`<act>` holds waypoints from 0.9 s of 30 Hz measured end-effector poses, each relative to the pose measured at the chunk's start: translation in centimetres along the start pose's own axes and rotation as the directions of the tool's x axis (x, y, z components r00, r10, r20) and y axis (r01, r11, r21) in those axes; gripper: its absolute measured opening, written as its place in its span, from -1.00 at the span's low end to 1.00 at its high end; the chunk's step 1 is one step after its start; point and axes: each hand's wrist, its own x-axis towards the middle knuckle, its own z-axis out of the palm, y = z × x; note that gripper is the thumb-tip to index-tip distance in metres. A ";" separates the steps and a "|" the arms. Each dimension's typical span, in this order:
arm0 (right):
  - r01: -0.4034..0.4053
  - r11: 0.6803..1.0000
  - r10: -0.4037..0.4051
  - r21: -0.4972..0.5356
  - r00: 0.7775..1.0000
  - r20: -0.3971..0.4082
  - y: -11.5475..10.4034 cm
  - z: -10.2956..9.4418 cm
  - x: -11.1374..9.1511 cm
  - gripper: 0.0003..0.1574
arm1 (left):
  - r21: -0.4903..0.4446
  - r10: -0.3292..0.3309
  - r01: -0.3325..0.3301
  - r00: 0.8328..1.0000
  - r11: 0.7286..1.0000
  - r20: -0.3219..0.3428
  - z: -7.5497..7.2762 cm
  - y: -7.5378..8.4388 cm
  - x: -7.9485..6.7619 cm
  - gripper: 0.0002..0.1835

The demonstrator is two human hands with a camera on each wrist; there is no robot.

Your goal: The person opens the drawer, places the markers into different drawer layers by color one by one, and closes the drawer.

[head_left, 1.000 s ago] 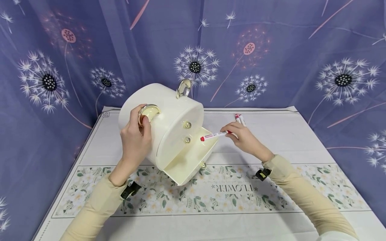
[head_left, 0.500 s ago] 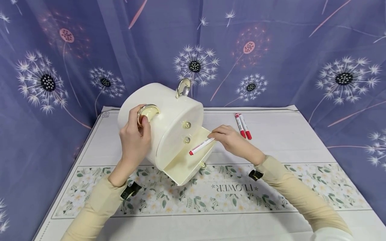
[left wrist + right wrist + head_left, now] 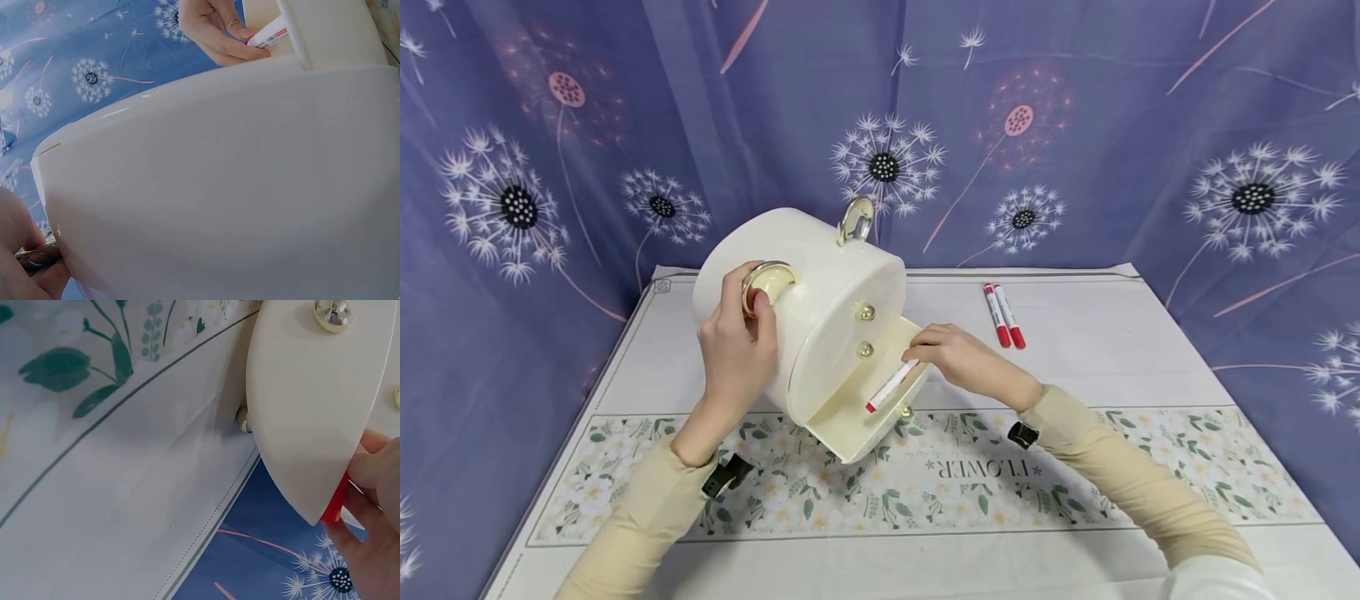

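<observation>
A white rounded drawer box (image 3: pixel 805 250) with gold-rimmed ears lies tilted on the table, its lowest drawer (image 3: pixel 842 427) pulled out. My left hand (image 3: pixel 733 337) grips the near ear (image 3: pixel 778 282) between thumb and fingers. Over the open drawer, my right hand (image 3: pixel 958 358) pinches a white marker (image 3: pixel 891 386) by one end, the red tip at the other end slanting down into the drawer. From the right wrist, a red marker end (image 3: pixel 337 500) shows beside the curved drawer front (image 3: pixel 312 412). The left wrist view has the marker (image 3: pixel 269 34) partly behind the drawer wall.
Two more red-and-white markers (image 3: pixel 1004 317) lie side by side on the white tablecloth (image 3: pixel 1075 333), right of the box. A floral strip with lettering (image 3: pixel 985 467) crosses the table in front. A purple dandelion curtain (image 3: pixel 775 108) hangs behind.
My right hand has carried the marker left and down over the open drawer, the marker turning steeper. The two markers on the table have come fully into view. My left hand keeps its grip.
</observation>
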 end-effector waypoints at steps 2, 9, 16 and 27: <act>-0.005 1.000 0.004 0.014 0.999 0.035 0.0 -0.2 0.3 -0.54 | 0.001 0.003 -0.003 1.000 1.000 -0.004 0.0 0.0 0.0 -0.67; -0.020 0.998 0.009 0.066 0.986 0.168 -0.2 -1.0 1.7 -0.63 | -0.003 0.011 -0.011 1.000 1.000 -0.014 0.0 0.0 0.0 -0.67; -0.050 0.984 0.002 0.170 0.962 0.272 0.0 -0.5 2.7 -0.78 | -0.005 0.004 -0.004 1.000 1.000 -0.015 0.1 0.0 -0.1 -0.67; -0.212 0.950 0.098 0.229 0.900 0.425 -0.2 -0.5 4.2 -0.77 | -0.006 0.008 -0.008 1.000 1.000 -0.022 0.2 -0.2 -0.1 -0.67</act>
